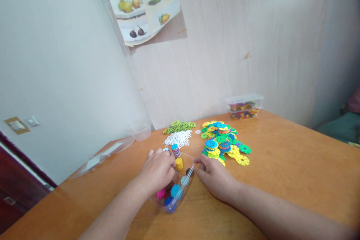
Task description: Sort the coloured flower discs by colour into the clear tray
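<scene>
In the head view, an open clear container (pixel 192 167) sits on the wooden table (pixel 287 153), between the person's hands. The left hand (pixel 157 168) is bent over its left side, knuckles up; its fingertips are hidden, so whether it grips a piece or the wall cannot be told. The right hand (pixel 212 176) is half curled by the right rim, index finger towards the far corner; contact or a pinch there cannot be made out.

Inside lie notched discs: a yellow stack (pixel 179 164), a pale blue disc (pixel 185 180), a brighter blue disc (pixel 176 191), a dark blue disc (pixel 170 204) and a pink disc (pixel 161 194).

The container looks thin-walled, light and somewhat flexible, likely to slide on the smooth tabletop; the rim at two opposite sides seems the surest hold, since squeezing one wall could bow it. The discs appear to be light, stiff plastic, fairly slick on their faces. Single ones are best pinched by their notched edges; the stack may topple unless held around its sides.
</scene>
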The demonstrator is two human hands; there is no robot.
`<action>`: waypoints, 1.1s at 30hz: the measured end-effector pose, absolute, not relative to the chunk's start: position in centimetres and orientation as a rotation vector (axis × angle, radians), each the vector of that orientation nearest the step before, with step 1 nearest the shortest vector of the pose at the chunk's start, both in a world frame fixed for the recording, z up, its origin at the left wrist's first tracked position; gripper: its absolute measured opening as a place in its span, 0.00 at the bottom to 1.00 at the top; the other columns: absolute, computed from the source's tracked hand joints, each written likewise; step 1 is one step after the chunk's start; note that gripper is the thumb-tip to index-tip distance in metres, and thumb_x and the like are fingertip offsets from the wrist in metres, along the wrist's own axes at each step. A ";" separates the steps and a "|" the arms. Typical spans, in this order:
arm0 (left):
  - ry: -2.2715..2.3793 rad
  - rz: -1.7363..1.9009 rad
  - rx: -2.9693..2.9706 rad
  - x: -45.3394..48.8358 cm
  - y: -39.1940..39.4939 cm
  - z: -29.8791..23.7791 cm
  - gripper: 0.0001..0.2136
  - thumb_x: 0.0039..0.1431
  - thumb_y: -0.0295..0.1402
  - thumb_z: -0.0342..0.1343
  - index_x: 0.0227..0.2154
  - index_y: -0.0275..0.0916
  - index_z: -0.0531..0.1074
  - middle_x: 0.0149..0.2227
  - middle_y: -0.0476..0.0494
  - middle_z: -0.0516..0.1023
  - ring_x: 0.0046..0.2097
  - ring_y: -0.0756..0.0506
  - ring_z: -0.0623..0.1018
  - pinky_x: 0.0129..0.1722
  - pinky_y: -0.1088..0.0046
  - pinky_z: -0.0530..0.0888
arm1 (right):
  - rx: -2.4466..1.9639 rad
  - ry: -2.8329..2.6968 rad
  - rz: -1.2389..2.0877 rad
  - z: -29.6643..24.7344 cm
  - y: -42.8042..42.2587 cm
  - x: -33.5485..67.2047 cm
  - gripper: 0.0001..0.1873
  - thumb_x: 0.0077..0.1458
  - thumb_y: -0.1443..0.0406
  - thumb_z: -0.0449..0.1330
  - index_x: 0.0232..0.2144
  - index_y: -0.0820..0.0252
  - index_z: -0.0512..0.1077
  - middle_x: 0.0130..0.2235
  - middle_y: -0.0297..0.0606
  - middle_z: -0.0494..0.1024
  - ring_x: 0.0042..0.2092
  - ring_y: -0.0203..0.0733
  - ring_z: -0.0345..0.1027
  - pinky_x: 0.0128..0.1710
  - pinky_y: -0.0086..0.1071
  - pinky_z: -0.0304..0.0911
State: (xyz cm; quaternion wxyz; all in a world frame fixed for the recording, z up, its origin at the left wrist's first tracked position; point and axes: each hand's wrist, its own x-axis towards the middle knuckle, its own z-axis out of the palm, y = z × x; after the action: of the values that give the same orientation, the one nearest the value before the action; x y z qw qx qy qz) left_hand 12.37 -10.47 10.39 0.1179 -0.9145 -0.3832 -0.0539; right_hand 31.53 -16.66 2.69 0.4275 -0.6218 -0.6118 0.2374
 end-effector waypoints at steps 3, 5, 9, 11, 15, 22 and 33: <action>-1.134 -0.180 -2.698 12.4 -10.6 10.4 0.10 0.50 0.28 0.50 0.26 0.45 0.76 0.31 0.45 0.76 0.39 0.42 0.69 0.37 0.65 0.57 | -1.555 -1.531 0.593 2.7 -16.7 31.5 0.14 0.49 0.68 0.55 0.39 0.58 0.73 0.24 0.31 0.72 0.29 0.38 0.65 0.29 0.30 0.53; -1.171 -0.227 -2.728 12.2 -10.5 10.5 0.10 0.52 0.29 0.50 0.28 0.46 0.77 0.31 0.46 0.77 0.39 0.42 0.70 0.37 0.66 0.58 | -1.558 -1.531 0.592 2.7 -16.7 31.6 0.14 0.49 0.68 0.55 0.40 0.58 0.73 0.25 0.31 0.72 0.29 0.37 0.65 0.30 0.30 0.53; -1.410 -0.491 -2.810 10.4 -9.2 10.7 0.10 0.55 0.35 0.51 0.34 0.45 0.77 0.29 0.48 0.77 0.36 0.45 0.72 0.36 0.70 0.61 | -1.565 -1.545 0.583 2.8 -16.6 31.7 0.15 0.50 0.69 0.54 0.40 0.59 0.73 0.25 0.32 0.73 0.29 0.37 0.65 0.30 0.30 0.53; -1.600 -0.706 -2.832 8.9 -8.4 10.6 0.13 0.57 0.39 0.49 0.36 0.42 0.77 0.27 0.49 0.76 0.32 0.47 0.72 0.33 0.72 0.63 | -1.565 -1.564 0.572 2.8 -16.6 31.9 0.15 0.50 0.69 0.53 0.41 0.59 0.73 0.26 0.32 0.73 0.29 0.37 0.65 0.30 0.30 0.54; -1.844 -1.114 -2.803 6.1 -7.7 10.2 0.15 0.56 0.43 0.51 0.35 0.37 0.75 0.33 0.46 0.78 0.36 0.46 0.75 0.35 0.73 0.67 | -1.563 -1.589 0.565 2.5 -16.5 32.0 0.15 0.50 0.69 0.53 0.41 0.59 0.73 0.25 0.32 0.72 0.28 0.38 0.65 0.29 0.30 0.54; -2.116 -1.092 -3.026 4.0 -8.3 7.4 0.14 0.52 0.41 0.56 0.36 0.35 0.74 0.34 0.45 0.77 0.36 0.46 0.74 0.36 0.73 0.67 | -1.549 -1.582 0.601 2.3 -16.6 32.1 0.15 0.51 0.68 0.52 0.41 0.60 0.72 0.25 0.32 0.71 0.29 0.39 0.66 0.30 0.31 0.57; -1.921 -0.723 -3.299 3.5 -8.3 5.4 0.16 0.48 0.42 0.61 0.36 0.35 0.74 0.29 0.48 0.71 0.31 0.50 0.69 0.29 0.76 0.63 | -1.551 -1.571 0.667 2.3 -16.7 32.2 0.14 0.53 0.65 0.52 0.42 0.59 0.70 0.23 0.29 0.68 0.27 0.38 0.64 0.27 0.31 0.57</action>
State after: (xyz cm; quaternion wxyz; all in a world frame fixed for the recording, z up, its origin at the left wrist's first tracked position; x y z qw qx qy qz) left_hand 3.52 -8.30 5.38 -0.3636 -0.7909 -0.4606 -0.1734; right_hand 32.17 -16.73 2.29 0.4057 -0.6146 -0.6227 0.2645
